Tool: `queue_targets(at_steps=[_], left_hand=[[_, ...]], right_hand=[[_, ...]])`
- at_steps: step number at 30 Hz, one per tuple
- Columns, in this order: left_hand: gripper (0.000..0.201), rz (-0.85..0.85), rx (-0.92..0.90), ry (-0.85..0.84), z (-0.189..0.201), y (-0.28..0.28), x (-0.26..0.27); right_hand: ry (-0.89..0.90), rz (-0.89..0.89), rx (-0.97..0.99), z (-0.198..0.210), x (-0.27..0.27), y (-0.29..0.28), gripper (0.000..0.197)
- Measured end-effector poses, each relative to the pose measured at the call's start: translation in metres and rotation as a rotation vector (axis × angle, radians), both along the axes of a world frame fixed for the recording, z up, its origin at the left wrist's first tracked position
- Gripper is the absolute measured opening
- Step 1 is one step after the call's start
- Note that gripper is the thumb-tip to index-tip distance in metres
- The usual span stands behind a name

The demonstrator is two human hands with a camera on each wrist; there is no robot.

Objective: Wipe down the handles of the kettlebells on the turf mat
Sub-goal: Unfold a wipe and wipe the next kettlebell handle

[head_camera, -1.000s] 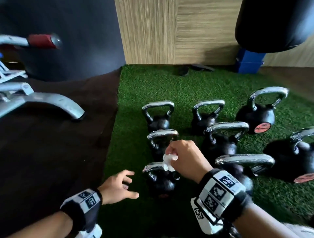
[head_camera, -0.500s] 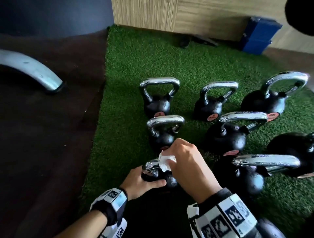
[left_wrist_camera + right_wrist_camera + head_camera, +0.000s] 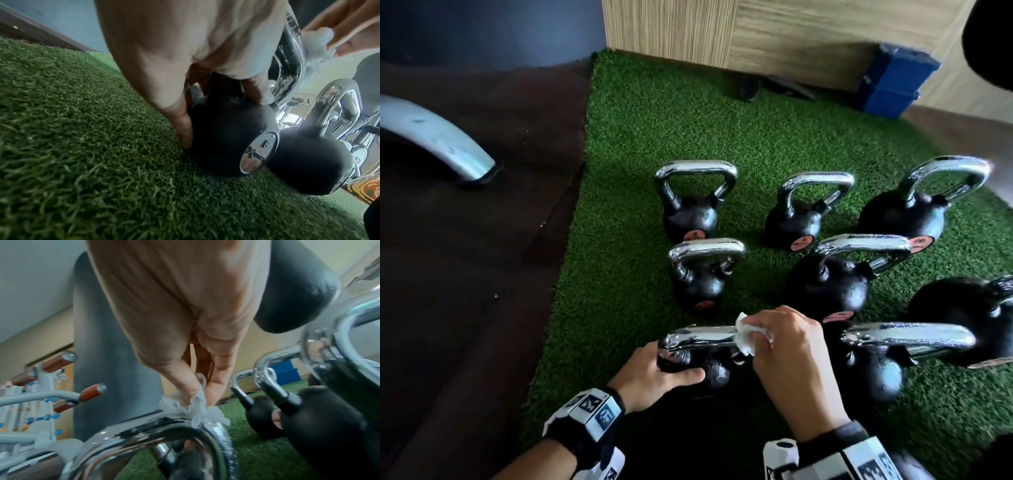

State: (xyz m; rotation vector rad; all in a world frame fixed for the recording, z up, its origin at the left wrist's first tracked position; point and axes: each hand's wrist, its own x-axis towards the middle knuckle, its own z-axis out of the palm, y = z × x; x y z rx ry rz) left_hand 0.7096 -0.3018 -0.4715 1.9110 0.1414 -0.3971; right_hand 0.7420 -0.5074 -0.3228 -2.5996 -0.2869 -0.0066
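Observation:
Several black kettlebells with chrome handles stand on the green turf mat (image 3: 640, 144). The nearest small kettlebell (image 3: 717, 371) (image 3: 224, 133) is held steady by my left hand (image 3: 657, 371) (image 3: 185, 68), whose thumb and fingers curl round its black body just under the handle. My right hand (image 3: 787, 346) (image 3: 197, 386) pinches a crumpled white wipe (image 3: 744, 337) (image 3: 195, 404) (image 3: 316, 42) and presses it on the right end of that kettlebell's chrome handle (image 3: 702, 335) (image 3: 156, 431).
Other kettlebells stand behind (image 3: 700, 270) and to the right (image 3: 873, 363) of the held one. A grey metal machine foot (image 3: 438, 144) rests on the dark floor at left. Blue blocks (image 3: 893, 82) sit by the wooden wall. A black punching bag (image 3: 292, 288) hangs at right.
My left hand moved from the turf onto the nearest kettlebell's body and now grips it. My right hand slid the wipe along the handle to its right end. The view tilted down.

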Motion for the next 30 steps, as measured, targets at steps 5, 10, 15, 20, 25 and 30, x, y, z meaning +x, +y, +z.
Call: queue_targets(at_steps=[5,10,15,20,25,30], left_hand=[[0.038,-0.012,-0.007,0.004,0.001,0.0,-0.003],[0.039,-0.038,-0.015,0.024,0.005,0.0,-0.002],[0.036,-0.074,-0.018,0.025,0.013,0.002,-0.003],[0.033,-0.055,-0.01,0.038,0.014,0.001,-0.002],[0.037,-0.12,0.122,0.055,0.014,0.005,0.0],[0.051,-0.319,0.373,-0.012,0.042,0.045,0.008]], right_hand=[[0.017,-0.054,-0.018,-0.003,0.007,-0.007,0.024],[0.065,-0.133,-0.005,-0.016,0.013,-0.008,0.014],[0.197,-0.146,0.027,-0.034,0.032,-0.018,0.011],[0.241,-0.186,0.035,-0.056,0.033,-0.019,0.02],[0.271,-0.213,0.109,-0.069,0.031,-0.016,0.04],[0.064,-0.279,0.184,-0.041,0.032,-0.032,0.011]])
